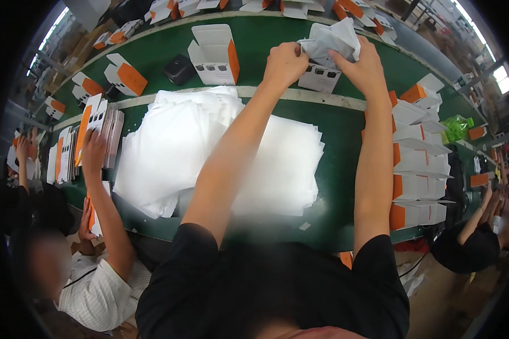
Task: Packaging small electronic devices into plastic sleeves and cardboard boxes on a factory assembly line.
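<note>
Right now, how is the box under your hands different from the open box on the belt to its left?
The box under both hands is mostly hidden by a crumpled sheet. The open box stands alone, flap up, orange side showing. Both are white with small dark pictures.

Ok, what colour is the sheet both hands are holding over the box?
White: the folded sheet in the left hand and right hand, seen in the head view.

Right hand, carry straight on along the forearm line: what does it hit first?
The right hand already grips the white sheet. Beyond that, likely the orange-and-white cartons at the belt's far edge, though depth is unclear.
</note>
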A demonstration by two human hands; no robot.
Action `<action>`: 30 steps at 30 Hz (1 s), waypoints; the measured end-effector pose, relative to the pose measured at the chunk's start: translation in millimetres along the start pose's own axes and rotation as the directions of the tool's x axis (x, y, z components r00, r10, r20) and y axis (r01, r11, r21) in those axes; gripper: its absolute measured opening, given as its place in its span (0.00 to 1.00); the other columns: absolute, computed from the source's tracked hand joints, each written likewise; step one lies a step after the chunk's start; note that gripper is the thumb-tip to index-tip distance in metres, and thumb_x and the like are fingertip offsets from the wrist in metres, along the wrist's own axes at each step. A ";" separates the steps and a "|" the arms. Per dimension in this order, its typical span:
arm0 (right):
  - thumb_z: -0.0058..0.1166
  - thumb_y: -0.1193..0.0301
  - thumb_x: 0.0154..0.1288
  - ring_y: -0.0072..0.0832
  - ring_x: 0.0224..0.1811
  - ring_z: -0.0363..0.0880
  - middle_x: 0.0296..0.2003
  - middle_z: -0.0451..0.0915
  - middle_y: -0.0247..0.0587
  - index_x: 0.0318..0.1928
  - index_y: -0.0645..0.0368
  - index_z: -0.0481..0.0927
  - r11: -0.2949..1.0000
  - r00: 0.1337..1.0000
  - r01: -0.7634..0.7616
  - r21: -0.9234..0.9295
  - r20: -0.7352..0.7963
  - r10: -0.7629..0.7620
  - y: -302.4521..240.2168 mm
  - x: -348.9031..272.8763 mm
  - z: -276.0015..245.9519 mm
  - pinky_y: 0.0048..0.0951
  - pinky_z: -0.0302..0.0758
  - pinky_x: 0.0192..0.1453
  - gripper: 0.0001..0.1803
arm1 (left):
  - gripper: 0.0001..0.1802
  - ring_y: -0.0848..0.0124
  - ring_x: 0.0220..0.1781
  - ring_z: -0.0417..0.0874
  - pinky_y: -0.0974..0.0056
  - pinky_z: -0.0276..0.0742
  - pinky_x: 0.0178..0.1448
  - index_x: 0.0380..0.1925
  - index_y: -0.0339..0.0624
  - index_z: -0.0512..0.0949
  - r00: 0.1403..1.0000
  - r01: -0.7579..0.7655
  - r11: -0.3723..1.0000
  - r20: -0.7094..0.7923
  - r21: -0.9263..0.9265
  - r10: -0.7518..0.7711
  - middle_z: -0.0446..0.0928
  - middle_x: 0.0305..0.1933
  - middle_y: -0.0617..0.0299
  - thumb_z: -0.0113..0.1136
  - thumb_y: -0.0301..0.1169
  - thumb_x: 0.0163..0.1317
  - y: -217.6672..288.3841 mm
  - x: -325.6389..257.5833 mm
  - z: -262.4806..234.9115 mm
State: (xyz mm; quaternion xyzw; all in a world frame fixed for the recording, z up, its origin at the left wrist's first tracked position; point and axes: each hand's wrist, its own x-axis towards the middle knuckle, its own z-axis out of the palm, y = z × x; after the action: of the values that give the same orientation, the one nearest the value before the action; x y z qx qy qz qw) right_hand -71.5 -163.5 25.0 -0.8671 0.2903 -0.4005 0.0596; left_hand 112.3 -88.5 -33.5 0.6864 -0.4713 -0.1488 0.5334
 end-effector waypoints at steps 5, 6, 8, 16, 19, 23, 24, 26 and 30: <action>0.64 0.62 0.57 0.46 0.58 0.78 0.55 0.82 0.40 0.55 0.54 0.82 0.984 0.983 0.176 -0.002 0.050 -0.176 5.2 11.2 -3.3 0.42 0.76 0.61 0.25 | 0.17 0.64 0.30 0.91 0.66 0.84 0.39 0.41 0.28 0.84 0.994 -0.092 0.987 0.066 0.128 0.084 0.87 0.32 0.51 0.59 0.33 0.61 0.4 -1.8 -7.4; 0.62 0.64 0.58 0.48 0.57 0.78 0.54 0.82 0.43 0.54 0.55 0.82 0.962 0.967 0.242 -0.130 0.120 -0.227 1.0 13.6 -5.6 0.43 0.76 0.61 0.23 | 0.17 0.64 0.31 0.91 0.66 0.84 0.39 0.41 0.29 0.84 0.988 -0.137 0.983 0.082 0.125 0.128 0.87 0.32 0.51 0.59 0.32 0.60 0.5 -3.4 -7.8; 0.60 0.66 0.59 0.50 0.56 0.78 0.53 0.82 0.46 0.54 0.55 0.82 0.918 0.943 0.311 -0.244 0.200 -0.266 -12.1 13.9 1.6 0.43 0.76 0.60 0.21 | 0.17 0.65 0.31 0.90 0.66 0.84 0.40 0.42 0.29 0.84 0.982 -0.175 0.977 0.098 0.123 0.164 0.87 0.33 0.50 0.58 0.31 0.59 1.8 -2.0 -11.5; 0.56 0.67 0.57 0.47 0.58 0.79 0.52 0.81 0.48 0.53 0.57 0.81 0.967 0.953 0.210 -0.142 0.249 -0.170 -3.3 -37.9 42.2 0.42 0.74 0.63 0.22 | 0.16 0.52 0.42 0.88 0.58 0.83 0.51 0.42 0.37 0.86 0.987 -0.158 0.982 0.000 0.104 0.159 0.86 0.39 0.44 0.56 0.31 0.58 4.9 -31.7 -14.7; 0.54 0.71 0.58 0.48 0.57 0.79 0.51 0.81 0.46 0.53 0.56 0.81 0.962 0.953 0.275 -0.010 -0.131 -0.273 -6.5 -43.8 41.4 0.41 0.72 0.64 0.21 | 0.09 0.50 0.36 0.86 0.52 0.81 0.44 0.32 0.36 0.81 0.977 -0.171 0.983 -0.120 0.067 0.178 0.84 0.30 0.48 0.59 0.32 0.60 26.8 -98.3 -21.4; 0.52 0.80 0.62 0.36 0.55 0.82 0.51 0.83 0.43 0.52 0.61 0.81 0.927 0.990 0.085 0.365 -0.134 -0.038 -54.0 -37.0 17.0 0.34 0.77 0.60 0.17 | 0.19 0.54 0.49 0.80 0.50 0.76 0.45 0.45 0.46 0.77 0.973 -0.081 0.874 0.227 0.480 -0.034 0.76 0.45 0.53 0.66 0.44 0.61 18.4 -223.1 -27.6; 0.53 0.79 0.65 0.32 0.54 0.84 0.50 0.84 0.42 0.52 0.63 0.81 0.860 0.990 0.032 0.509 -0.135 0.044 -59.0 -32.5 23.9 0.31 0.78 0.58 0.15 | 0.19 0.56 0.49 0.78 0.52 0.74 0.47 0.45 0.46 0.77 0.981 -0.170 0.851 0.163 0.496 0.101 0.75 0.44 0.56 0.66 0.44 0.61 6.8 -234.3 -23.5; 0.54 0.75 0.71 0.26 0.51 0.85 0.48 0.85 0.42 0.52 0.65 0.81 0.526 0.998 -0.024 0.850 0.051 -0.037 -104.5 -7.4 32.0 0.29 0.78 0.57 0.12 | 0.19 0.58 0.47 0.76 0.55 0.70 0.48 0.45 0.45 0.77 0.971 -0.238 0.828 0.117 0.508 0.208 0.74 0.43 0.57 0.66 0.43 0.60 5.0 -241.1 -26.5; 0.57 0.63 0.73 0.32 0.54 0.84 0.51 0.85 0.44 0.59 0.64 0.79 0.686 0.813 -0.026 0.727 0.415 -0.409 -191.7 66.6 105.6 0.29 0.77 0.61 0.21 | 0.19 0.59 0.46 0.74 0.56 0.67 0.48 0.46 0.44 0.77 0.969 -0.245 0.823 0.154 0.513 0.192 0.74 0.43 0.57 0.66 0.42 0.60 7.2 -229.1 -26.2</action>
State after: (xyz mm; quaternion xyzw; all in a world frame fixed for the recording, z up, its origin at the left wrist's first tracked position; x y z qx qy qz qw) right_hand 126.9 -55.8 62.4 -0.8801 -0.0112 -0.2189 0.4211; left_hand 10.1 111.7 -85.5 0.7399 -0.5942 0.0160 0.3149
